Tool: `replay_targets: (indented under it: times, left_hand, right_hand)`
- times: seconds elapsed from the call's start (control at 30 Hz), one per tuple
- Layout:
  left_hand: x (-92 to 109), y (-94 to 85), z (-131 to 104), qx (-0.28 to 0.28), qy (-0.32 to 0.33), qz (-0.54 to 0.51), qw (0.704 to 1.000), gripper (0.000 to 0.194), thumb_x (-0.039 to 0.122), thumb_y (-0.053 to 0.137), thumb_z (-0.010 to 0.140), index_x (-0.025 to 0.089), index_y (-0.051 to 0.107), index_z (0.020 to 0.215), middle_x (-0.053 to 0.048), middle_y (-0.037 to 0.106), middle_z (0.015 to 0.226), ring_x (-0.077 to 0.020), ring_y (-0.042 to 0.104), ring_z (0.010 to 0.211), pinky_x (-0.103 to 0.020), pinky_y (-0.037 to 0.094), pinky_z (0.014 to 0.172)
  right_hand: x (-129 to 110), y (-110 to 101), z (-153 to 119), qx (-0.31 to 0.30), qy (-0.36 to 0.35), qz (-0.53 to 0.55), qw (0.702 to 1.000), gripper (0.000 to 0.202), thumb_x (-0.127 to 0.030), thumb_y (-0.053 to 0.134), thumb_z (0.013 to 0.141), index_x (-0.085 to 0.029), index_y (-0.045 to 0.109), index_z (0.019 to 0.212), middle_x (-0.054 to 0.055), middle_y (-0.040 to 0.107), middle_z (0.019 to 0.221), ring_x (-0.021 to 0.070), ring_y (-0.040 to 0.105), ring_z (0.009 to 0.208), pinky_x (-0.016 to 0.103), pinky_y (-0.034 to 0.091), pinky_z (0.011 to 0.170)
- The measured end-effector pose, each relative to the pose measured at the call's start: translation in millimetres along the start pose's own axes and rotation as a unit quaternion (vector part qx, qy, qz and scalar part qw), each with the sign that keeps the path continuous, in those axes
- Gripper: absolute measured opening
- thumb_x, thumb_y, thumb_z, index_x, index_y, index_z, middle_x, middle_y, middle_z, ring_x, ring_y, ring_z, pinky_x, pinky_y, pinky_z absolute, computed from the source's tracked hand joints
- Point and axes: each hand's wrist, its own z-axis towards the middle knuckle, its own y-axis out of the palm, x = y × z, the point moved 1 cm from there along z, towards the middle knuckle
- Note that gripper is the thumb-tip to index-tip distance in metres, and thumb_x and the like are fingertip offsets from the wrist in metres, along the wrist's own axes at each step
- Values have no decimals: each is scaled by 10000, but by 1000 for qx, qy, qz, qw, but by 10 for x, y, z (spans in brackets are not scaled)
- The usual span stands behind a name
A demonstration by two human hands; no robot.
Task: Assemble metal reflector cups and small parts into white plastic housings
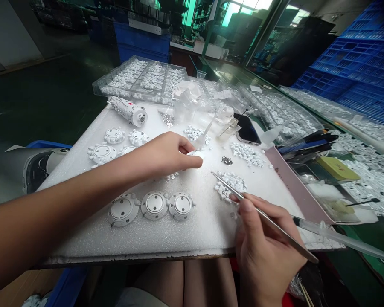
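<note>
My left hand (176,155) reaches across the middle of a white foam board (208,230), thumb and fingers pinched on a small white piece. A translucent tapered tip (206,133) rises just beyond these fingers; whether it joins the piece is unclear. My right hand (269,243) grips metal tweezers (262,211), their points near a pile of small white parts (232,182). A translucent tube (345,238) extends rightward from beside that hand; I cannot tell if it is held. Round white discs with knobbed rims, such as this one (154,204), lie near my left forearm.
Clear compartment trays (141,79) of white parts stand at the back. A phone (247,128), a small dark heap (226,160) and a white cylinder (128,111) lie on the board. Right of it, a pink box (302,187) holds pens and a yellow block. Blue crates (355,55) are stacked beyond.
</note>
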Motion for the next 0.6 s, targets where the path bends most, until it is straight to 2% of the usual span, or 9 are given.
replay_targets:
  times: [0.03,0.1,0.23,0.37,0.43,0.5,0.53,0.6]
  left_hand:
    - [-1,7,1,-14,3,0,1000,357,457,705,692,253,755,980,-49,748,869,-239,678,766,-322,445,625]
    - [-1,26,0,-36,12,4,999,363,443,724,674,255,764,982,-46,754,879,-244,682,790,-323,459,655]
    - [-1,56,-4,-71,21,-1,997,472,478,743,673,233,745,1077,-42,768,903,-243,701,826,-314,484,721]
    - [-10,69,10,-88,33,-9,995,512,433,762,677,213,713,1137,-51,774,977,-240,711,890,-300,498,759]
    - [-18,78,22,-90,38,-17,995,466,395,762,680,214,717,1107,-44,774,979,-234,712,889,-293,501,747]
    - [-27,91,29,-93,42,-14,995,330,345,725,711,222,740,1018,-29,773,925,-222,711,855,-288,500,714]
    - [-32,99,29,-94,43,-7,995,263,322,700,728,226,749,969,-22,769,887,-216,709,833,-288,498,697]
    - [-37,113,22,-87,45,9,995,199,289,668,746,227,752,916,-17,758,838,-210,704,807,-290,498,678]
  right_hand:
    - [17,-6,-8,33,17,5,999,149,-297,787,795,-203,736,898,47,732,885,219,722,863,413,586,850]
    - [32,6,-13,49,28,14,998,172,-318,794,787,-192,734,887,55,730,878,230,723,856,441,586,850]
    - [14,41,-9,11,-21,32,999,114,-248,781,796,-207,734,892,43,739,918,207,721,839,424,593,847]
    - [9,18,-13,-13,-51,14,999,110,-187,762,809,-223,739,910,23,746,931,178,712,846,374,589,855]
    - [11,7,-17,-26,-54,9,998,129,-171,757,810,-231,740,922,12,748,935,168,708,861,355,581,864]
    - [12,13,-24,-39,-56,12,998,138,-165,758,809,-236,740,926,7,749,926,167,704,878,347,572,872]
    - [11,21,-27,-36,-56,17,998,130,-169,760,808,-234,740,919,7,747,920,169,704,875,351,570,873]
    - [10,38,-30,9,-43,31,999,99,-199,771,805,-224,736,894,14,740,901,174,705,837,369,573,855]
